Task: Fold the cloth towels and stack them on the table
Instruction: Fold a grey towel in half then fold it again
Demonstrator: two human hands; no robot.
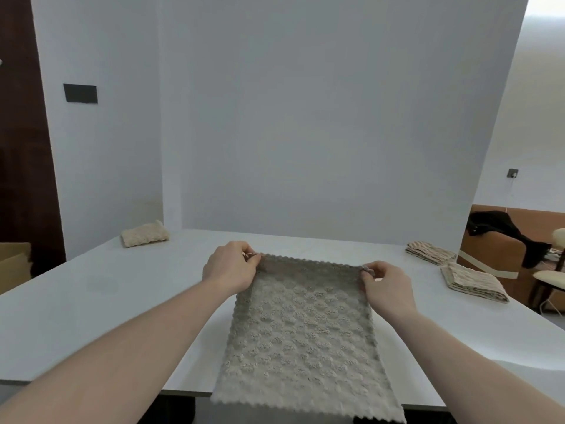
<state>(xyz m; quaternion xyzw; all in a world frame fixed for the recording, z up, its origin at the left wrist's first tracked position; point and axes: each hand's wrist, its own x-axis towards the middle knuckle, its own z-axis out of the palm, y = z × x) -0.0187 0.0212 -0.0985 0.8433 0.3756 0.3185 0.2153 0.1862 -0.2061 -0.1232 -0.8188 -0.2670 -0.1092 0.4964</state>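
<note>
On the white counter (91, 316), right in front of the person, lay a grey towel (302, 332) with a bumpy, quilted texture and scalloped edges. It stretched away from the person, its near end hanging just over the counter's front edge and its far edge lifted slightly off the surface. The left hand (229, 267) pinched the far left corner between thumb and fingertips, the grip closed tight on the cloth. The right hand (385, 286) did the same at the far right corner, fingers curled and clamped on the fabric. Both bare forearms reached forward along either side of the towel.

Farther out, near the back left corner of the counter, sat a folded cream towel (144, 234), well apart from the grey one. On the right side two striped beige towels lay folded: one (429, 253) close to the back edge, the other (474, 283) just in front of it and nearer the person, the two nearly touching.

Behind the counter stood a plain white backdrop (305, 117). A small black rectangle (80, 93) was fixed on the wall to the left. Off to the right, a dark garment (513, 234) was draped over brown furniture, beside a pale chair (550, 275).
</note>
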